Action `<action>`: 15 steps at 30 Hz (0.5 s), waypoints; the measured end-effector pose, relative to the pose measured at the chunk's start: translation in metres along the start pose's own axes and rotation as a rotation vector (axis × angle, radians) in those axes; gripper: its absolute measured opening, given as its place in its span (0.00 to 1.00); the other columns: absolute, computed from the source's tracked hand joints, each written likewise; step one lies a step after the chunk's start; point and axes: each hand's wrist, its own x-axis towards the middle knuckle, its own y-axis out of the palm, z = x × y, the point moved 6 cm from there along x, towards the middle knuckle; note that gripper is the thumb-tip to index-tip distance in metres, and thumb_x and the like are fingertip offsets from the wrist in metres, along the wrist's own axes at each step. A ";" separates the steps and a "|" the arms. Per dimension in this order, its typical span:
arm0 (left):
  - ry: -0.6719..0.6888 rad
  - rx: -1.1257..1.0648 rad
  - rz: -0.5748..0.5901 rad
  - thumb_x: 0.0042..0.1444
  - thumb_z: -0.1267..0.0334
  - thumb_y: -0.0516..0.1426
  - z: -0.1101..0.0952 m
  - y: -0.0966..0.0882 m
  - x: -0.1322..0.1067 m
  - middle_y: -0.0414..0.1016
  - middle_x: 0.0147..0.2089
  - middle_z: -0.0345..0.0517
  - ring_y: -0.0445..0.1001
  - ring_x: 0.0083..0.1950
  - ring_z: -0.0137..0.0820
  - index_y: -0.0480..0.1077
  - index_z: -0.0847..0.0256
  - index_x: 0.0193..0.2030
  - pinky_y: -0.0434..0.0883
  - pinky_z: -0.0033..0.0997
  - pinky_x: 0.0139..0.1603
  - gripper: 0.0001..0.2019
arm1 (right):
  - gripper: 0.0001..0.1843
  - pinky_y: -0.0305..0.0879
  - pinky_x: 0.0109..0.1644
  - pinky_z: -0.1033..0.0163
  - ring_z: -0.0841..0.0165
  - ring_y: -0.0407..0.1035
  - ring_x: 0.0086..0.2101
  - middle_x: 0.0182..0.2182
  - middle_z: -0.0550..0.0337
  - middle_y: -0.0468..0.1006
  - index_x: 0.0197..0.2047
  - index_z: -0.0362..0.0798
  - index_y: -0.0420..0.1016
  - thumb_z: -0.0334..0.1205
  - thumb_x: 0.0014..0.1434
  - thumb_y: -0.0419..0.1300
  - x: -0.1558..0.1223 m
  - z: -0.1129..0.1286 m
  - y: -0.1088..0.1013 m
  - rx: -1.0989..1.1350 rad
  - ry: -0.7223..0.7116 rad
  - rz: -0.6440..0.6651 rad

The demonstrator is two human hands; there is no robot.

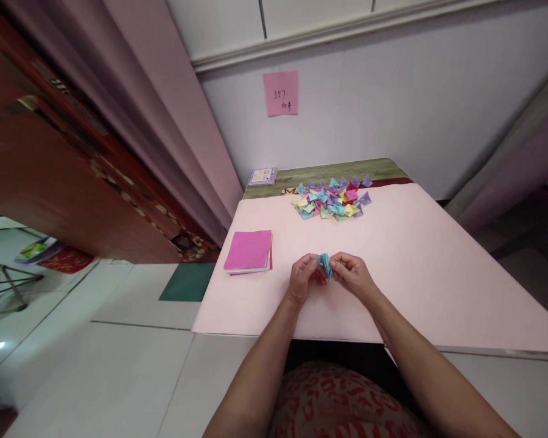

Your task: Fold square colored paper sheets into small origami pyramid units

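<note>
My left hand [304, 278] and my right hand [352, 275] meet over the pink table cover [415, 274], both pinching a small folded light-blue paper piece [325, 265] held upright between the fingertips. Fingers of both hands are curled closed on it. To the left of my hands lies a stack of square paper sheets [249, 251] with a magenta sheet on top. Farther back sits a pile of several finished folded paper pieces [332, 199] in blue, purple, yellow, green and red.
A pack of paper [263, 176] lies at the table's far left corner on the bare wooden strip [347, 170]. A pink note [281, 92] is stuck on the wall. Curtain [173, 121] hangs at left, and a green mat [187, 282] lies on the tiled floor.
</note>
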 end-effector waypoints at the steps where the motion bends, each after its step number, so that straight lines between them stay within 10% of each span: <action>1: -0.013 -0.035 0.000 0.57 0.42 0.55 0.001 0.000 0.001 0.74 0.24 0.44 0.70 0.21 0.29 0.71 0.63 0.38 0.65 0.29 0.23 0.22 | 0.18 0.57 0.23 0.67 0.73 0.62 0.19 0.18 0.65 0.70 0.33 0.48 0.74 0.55 0.57 0.63 0.000 -0.001 0.000 0.010 0.006 0.011; 5: -0.053 -0.098 0.010 0.60 0.38 0.47 0.003 0.002 0.001 0.74 0.25 0.47 0.70 0.21 0.31 0.72 0.64 0.36 0.66 0.31 0.24 0.28 | 0.17 0.57 0.25 0.66 0.73 0.61 0.20 0.18 0.65 0.70 0.34 0.47 0.74 0.54 0.58 0.63 0.001 -0.002 -0.002 0.022 0.016 0.057; 15: -0.020 0.028 0.053 0.48 0.54 0.66 0.003 0.002 -0.001 0.72 0.21 0.37 0.67 0.19 0.24 0.70 0.63 0.39 0.64 0.23 0.22 0.17 | 0.16 0.57 0.26 0.67 0.73 0.61 0.22 0.20 0.64 0.71 0.34 0.47 0.74 0.52 0.59 0.63 0.000 -0.004 0.001 0.084 0.037 0.126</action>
